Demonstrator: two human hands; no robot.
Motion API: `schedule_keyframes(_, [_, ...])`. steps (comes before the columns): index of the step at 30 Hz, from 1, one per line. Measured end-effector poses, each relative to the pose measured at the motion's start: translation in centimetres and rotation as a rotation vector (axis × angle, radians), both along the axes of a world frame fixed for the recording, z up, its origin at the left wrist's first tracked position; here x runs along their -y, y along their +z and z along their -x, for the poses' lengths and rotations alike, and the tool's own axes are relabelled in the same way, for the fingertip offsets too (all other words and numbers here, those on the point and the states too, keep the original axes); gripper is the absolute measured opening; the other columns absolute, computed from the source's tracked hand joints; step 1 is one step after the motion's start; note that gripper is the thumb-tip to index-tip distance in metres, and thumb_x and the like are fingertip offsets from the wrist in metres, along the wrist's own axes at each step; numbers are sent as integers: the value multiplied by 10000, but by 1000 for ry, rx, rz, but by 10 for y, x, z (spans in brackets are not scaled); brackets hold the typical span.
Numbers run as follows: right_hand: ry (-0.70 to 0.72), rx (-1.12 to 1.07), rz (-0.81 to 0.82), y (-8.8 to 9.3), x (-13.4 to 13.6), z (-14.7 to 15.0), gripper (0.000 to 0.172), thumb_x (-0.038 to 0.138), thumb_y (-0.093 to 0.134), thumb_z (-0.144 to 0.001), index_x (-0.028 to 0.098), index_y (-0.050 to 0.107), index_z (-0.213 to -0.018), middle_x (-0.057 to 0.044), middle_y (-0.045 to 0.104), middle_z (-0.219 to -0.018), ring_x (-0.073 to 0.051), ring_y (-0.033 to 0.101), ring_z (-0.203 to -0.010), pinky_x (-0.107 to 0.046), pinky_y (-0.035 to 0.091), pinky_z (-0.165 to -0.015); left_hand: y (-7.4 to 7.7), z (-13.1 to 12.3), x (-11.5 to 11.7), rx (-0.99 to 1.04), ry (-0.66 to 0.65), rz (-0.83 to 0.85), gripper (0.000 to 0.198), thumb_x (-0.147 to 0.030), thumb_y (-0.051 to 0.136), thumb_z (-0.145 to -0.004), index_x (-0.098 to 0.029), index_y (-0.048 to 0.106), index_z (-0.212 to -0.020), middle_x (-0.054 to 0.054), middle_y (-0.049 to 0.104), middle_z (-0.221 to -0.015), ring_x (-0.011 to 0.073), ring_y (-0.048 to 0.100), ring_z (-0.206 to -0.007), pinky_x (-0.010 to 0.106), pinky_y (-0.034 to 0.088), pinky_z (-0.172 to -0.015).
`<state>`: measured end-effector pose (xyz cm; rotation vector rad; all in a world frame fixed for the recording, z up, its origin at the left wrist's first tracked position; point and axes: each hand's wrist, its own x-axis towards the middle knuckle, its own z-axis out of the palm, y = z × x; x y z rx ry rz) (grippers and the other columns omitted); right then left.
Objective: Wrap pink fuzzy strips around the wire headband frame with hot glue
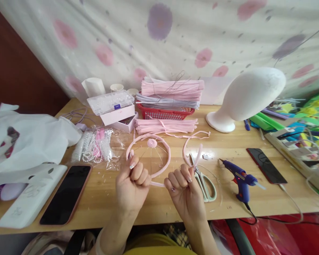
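Note:
My left hand (134,184) and my right hand (184,189) are both closed on one pink pipe cleaner (157,184), which spans the gap between my fists. One end pokes up beyond my right fist, and a short tip shows above my left thumb. Just behind my hands lies a pink fuzzy hoop (168,150) with thin wires across it and a pink coiled disc (152,143) near its upper rim. Scissors with pale green handles (212,193) rest beside my right hand, their blades partly over a curved pink strip (185,147).
Right of the scissors sit a blue glue gun (239,177), a dark phone (266,164) and a white foam head (252,95). Behind are a pink pipe cleaner bundle (164,126) and a red basket (162,114). Bagged pearl strings (91,145) and another phone (66,194) lie left.

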<state>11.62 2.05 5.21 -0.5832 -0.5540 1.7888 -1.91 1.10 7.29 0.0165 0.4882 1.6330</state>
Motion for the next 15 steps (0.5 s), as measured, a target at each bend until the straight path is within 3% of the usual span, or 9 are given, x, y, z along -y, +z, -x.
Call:
schedule_keyframes(6, [63, -34, -2, 1, -5, -17, 630, 512, 706, -901, 213, 212, -650, 105, 113, -540, -96, 86, -497, -224, 230, -493, -1, 9, 3, -34, -59, 24, 607, -227, 118, -1087, -186, 491, -610, -106, 27, -523, 111, -27, -464, 251, 80, -411])
schedule_keyframes(15, [-7, 197, 49, -10, -11, -56, 614, 565, 708, -872, 223, 246, -658, 110, 56, -556, -87, 35, -490, -205, 207, -451, -22, 43, 25, -84, 38, 48, 598, -177, 75, -1075, -184, 492, -646, -107, 18, -530, 115, -24, -456, 262, 58, -408])
